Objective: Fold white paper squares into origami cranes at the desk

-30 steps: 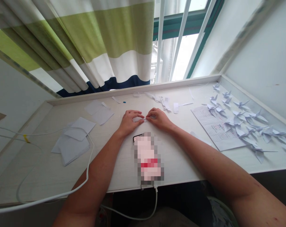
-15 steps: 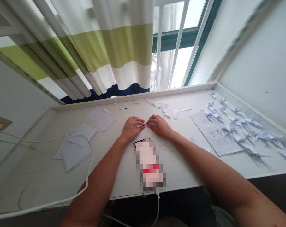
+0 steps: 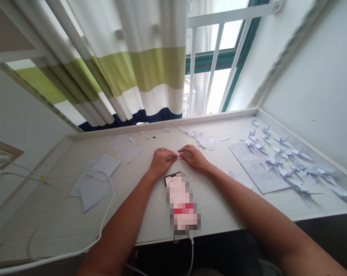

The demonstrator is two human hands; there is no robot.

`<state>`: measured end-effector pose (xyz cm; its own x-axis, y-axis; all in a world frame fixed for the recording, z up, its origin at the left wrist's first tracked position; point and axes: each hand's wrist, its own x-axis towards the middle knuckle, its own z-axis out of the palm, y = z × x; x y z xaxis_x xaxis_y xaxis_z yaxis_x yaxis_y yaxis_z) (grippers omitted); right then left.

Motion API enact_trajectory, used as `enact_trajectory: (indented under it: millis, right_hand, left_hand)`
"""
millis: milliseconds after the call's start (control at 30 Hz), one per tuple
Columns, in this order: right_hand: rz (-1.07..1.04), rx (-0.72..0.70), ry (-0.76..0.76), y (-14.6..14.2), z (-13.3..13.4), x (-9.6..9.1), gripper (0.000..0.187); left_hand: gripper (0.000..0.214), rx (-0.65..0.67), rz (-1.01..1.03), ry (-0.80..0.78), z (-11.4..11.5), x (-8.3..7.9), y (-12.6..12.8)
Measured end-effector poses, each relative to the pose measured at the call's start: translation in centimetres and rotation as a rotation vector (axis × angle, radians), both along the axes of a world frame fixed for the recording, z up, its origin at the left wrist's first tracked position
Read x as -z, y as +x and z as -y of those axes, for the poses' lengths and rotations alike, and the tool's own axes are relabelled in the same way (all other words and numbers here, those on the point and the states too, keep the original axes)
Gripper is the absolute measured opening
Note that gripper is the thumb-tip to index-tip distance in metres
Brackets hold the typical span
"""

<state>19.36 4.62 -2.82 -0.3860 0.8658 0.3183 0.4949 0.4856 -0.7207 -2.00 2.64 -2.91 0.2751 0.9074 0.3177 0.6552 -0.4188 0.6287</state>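
Note:
Mid-table, my left hand and my right hand meet almost fingertip to fingertip over a small piece of white paper. Both hands are closed, pinching the paper, most of which the fingers hide; its folds are too small to make out. Just in front of the hands, between my forearms, lies a phone with a blurred screen and a white cable plugged into its near end.
Several white folded paper cranes cover the right side, some on a printed sheet. Loose paper sheets lie left, under a white cable. Paper scraps and a tiny blue piece lie toward the back ledge.
The view has tilted up slightly, so the table sits lower in it. My fingers have shifted a little on the paper, the left ones curling closer together.

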Motion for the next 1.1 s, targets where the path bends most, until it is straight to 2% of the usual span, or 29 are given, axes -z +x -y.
enact_trajectory:
  millis: [100,267,433,533,600,667,833,967,1100]
  right_hand:
    - [-0.206,0.097,-0.04,1.0,0.2,-0.3,0.031]
    - [-0.214,0.197,-0.077,2.1,0.3,-1.0,0.023]
    - [-0.207,0.241,-0.1,1.4,0.6,-1.5,0.022]
    - [-0.269,0.177,-0.199,0.6,1.0,-1.8,0.027]
    - [-0.388,0.014,-0.323,0.0,1.2,-1.8,0.032]
    - [-0.518,-0.059,-0.392,-0.5,1.4,-1.8,0.037]
    - [-0.658,-0.067,-0.44,-1.0,1.4,-1.6,0.038]
    - [-0.643,-0.076,-0.436,-0.7,1.5,-1.7,0.034]
    - [-0.528,-0.023,-0.311,-0.6,2.0,-2.1,0.028]
  left_hand:
    - [0.019,0.004,0.1,-0.016,0.1,0.1,0.0]
    - [0.032,-0.049,0.452,-0.139,0.2,0.1,0.4]
    - [0.037,-0.071,0.797,-0.246,0.4,-0.6,1.2]
    - [0.035,-0.1,0.949,-0.289,0.6,-0.9,1.9]
    - [0.035,-0.131,1.021,-0.289,0.7,-1.1,2.4]
    - [0.034,-0.149,1.058,-0.292,0.8,-1.1,2.8]
    - [0.035,-0.119,1.019,-0.286,1.2,-1.4,3.4]
    - [0.044,-0.119,0.997,-0.268,1.4,-1.4,3.5]
    - [0.044,-0.077,1.001,-0.309,1.4,-1.1,3.4]
